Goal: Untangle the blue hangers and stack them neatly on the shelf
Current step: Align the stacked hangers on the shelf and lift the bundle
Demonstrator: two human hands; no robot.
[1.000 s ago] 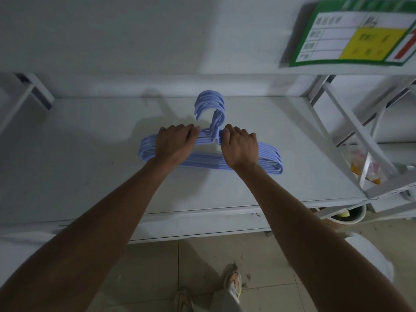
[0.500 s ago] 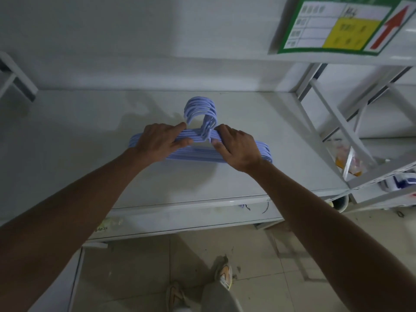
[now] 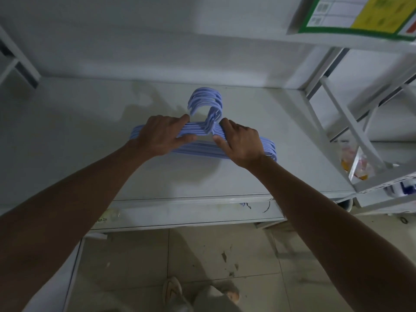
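Little has moved since half a second back: both hands on the same stack, view shifted slightly. Left hand [image 3: 163, 135] grips the left shoulder of the hangers [image 3: 203, 147], thumb under, fingers over; right hand [image 3: 239, 143] pinches them just right of the hooks. Hangers lie mid-shelf [image 3: 90, 136], hooks nested and pointing far, bars aligned. I judge untangling done, stack nearly squared; only final alignment and release left. Brace [image 3: 346, 124] and bagged item [image 3: 354, 163] sit right, well apart. Nothing blocks.

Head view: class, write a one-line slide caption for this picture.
Both hands, left and right, grip a stack of blue hangers lying on a white shelf.
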